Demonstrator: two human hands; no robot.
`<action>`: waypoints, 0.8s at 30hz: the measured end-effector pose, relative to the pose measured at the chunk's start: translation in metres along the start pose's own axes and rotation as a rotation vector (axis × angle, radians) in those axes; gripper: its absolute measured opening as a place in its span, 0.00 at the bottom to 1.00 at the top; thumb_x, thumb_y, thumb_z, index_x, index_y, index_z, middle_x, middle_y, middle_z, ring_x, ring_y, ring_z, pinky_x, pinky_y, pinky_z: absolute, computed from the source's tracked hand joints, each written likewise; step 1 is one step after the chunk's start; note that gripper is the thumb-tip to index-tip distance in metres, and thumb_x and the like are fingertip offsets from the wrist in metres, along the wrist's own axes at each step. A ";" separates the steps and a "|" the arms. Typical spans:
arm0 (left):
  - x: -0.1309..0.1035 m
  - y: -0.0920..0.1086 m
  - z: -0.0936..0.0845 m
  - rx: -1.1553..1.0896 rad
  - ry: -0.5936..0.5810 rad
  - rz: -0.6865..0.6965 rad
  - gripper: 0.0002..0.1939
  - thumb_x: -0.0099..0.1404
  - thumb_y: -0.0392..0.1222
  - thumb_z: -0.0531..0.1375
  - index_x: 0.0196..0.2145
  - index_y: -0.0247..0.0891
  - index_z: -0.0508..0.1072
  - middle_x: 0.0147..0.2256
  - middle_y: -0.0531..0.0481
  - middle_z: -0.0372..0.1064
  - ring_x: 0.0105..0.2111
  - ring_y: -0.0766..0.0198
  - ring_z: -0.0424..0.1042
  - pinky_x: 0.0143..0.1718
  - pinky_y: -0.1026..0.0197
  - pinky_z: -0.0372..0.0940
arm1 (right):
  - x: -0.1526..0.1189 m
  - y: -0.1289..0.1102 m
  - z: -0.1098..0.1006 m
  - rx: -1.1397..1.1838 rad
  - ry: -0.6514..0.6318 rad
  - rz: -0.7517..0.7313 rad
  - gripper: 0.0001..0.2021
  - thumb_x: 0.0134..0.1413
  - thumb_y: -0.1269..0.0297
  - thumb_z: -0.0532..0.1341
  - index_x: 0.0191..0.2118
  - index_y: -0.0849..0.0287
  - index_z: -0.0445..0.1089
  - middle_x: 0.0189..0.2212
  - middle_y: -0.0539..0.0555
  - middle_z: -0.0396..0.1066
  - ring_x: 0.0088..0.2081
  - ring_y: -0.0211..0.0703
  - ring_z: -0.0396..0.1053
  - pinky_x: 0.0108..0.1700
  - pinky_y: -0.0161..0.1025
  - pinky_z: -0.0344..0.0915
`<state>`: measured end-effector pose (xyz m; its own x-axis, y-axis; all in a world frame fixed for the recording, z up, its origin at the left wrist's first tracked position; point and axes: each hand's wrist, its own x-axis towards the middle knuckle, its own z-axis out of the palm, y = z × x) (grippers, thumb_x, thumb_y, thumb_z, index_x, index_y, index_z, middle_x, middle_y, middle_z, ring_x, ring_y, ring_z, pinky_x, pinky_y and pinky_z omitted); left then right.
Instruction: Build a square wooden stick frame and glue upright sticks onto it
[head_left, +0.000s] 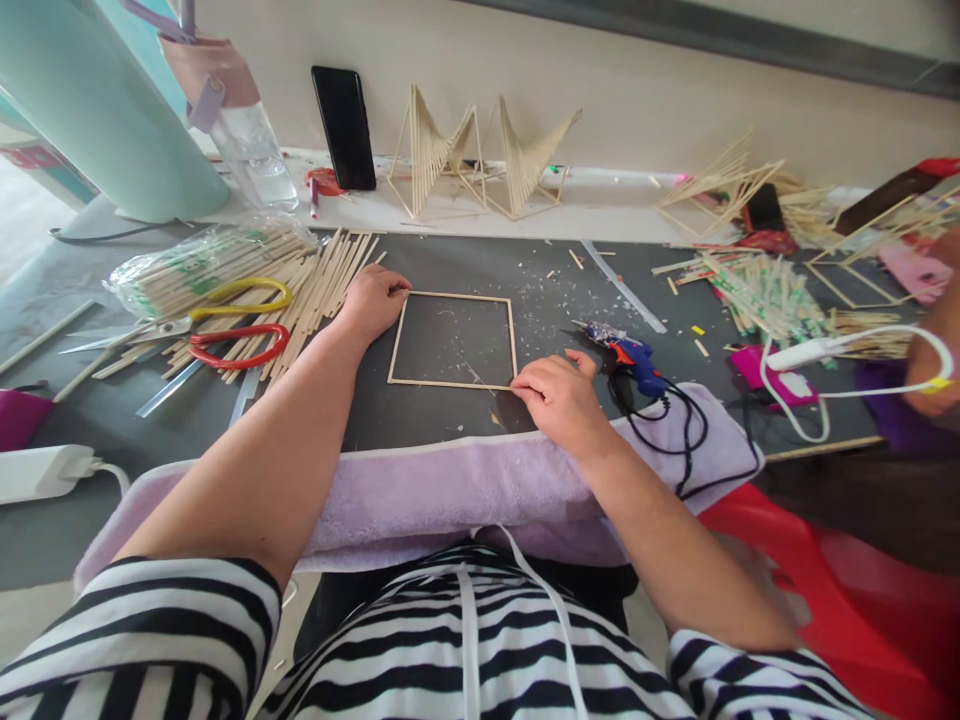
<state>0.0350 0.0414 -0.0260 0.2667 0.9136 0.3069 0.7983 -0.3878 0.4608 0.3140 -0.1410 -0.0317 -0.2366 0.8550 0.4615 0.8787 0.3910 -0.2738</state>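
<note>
A square frame of thin wooden sticks (450, 385) lies flat on the grey table in front of me. My left hand (373, 303) is closed, its fingertips pinching the frame's far left corner. At the near right corner, my right hand (559, 398) grips the frame between thumb and fingers, with one finger sticking out. Just right of that hand lies a blue and orange glue gun (639, 365), its black cord coiled beside it. Loose wooden sticks (319, 300) are spread left of my left hand, with red and yellow handled scissors (240, 345) on top.
Stick models (431, 160) and a black phone (343, 128) stand along the wall. A water bottle (251, 140) is at the back left. A lilac towel (450, 490) covers the near edge. A glue stick (622, 285) lies farther back. Another person's arm (934, 340) shows at right.
</note>
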 end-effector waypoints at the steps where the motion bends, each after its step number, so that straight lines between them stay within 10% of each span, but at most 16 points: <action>1: -0.001 0.001 0.000 -0.006 0.003 -0.004 0.14 0.63 0.40 0.56 0.40 0.38 0.81 0.38 0.44 0.75 0.46 0.54 0.71 0.55 0.55 0.65 | 0.000 0.000 0.000 0.003 -0.005 0.005 0.10 0.59 0.74 0.62 0.28 0.53 0.75 0.32 0.46 0.78 0.38 0.41 0.72 0.59 0.49 0.43; 24: -0.004 0.004 -0.003 0.032 0.046 -0.051 0.09 0.60 0.38 0.55 0.29 0.41 0.76 0.38 0.44 0.78 0.46 0.53 0.73 0.53 0.55 0.66 | 0.004 0.007 0.001 0.035 -0.007 0.049 0.11 0.58 0.75 0.62 0.28 0.53 0.75 0.33 0.47 0.79 0.39 0.41 0.72 0.58 0.48 0.43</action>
<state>0.0353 0.0356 -0.0233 0.2008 0.9251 0.3222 0.8272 -0.3363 0.4502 0.3186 -0.1344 -0.0322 -0.1970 0.8757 0.4409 0.8742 0.3604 -0.3254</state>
